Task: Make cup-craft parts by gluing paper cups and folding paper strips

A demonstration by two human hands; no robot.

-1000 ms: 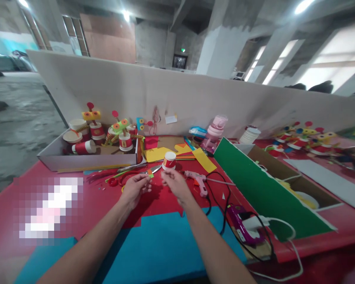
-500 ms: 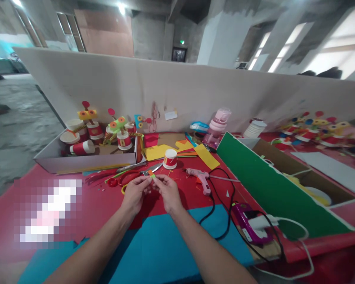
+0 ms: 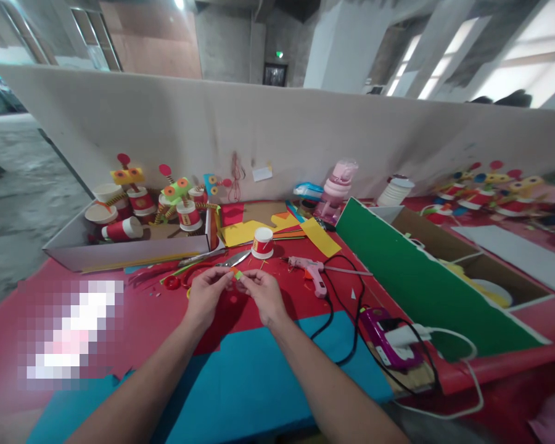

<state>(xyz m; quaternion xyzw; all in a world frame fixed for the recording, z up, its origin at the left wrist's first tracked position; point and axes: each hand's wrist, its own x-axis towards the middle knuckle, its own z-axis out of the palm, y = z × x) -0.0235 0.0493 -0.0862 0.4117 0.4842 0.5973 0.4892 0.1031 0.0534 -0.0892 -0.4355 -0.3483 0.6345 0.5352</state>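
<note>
Between the fingertips of both hands is a small orange and green piece of paper (image 3: 236, 274), held just above the red table covering. My left hand (image 3: 206, 295) pinches its orange side, and my right hand (image 3: 263, 294) pinches its green side. Right beyond the hands, a red and white paper cup (image 3: 262, 243) stands upside down. Scissors (image 3: 235, 258) with a metal blade lie behind my left hand, their handles partly covered by it. To the right of my right hand rests a pink glue gun (image 3: 311, 273) with a black cord.
A white box (image 3: 134, 253) at the left holds cup figures with paper heads. Yellow paper sheets (image 3: 321, 237) lie at the back. A green-sided box (image 3: 416, 277) stands at the right, near a purple power strip (image 3: 388, 339). Blue sheets (image 3: 259, 376) cover the front edge.
The paper piece has turned slightly between my fingers and now tilts down to the right. Both hands stay close together. The whole view has shifted a little.
</note>
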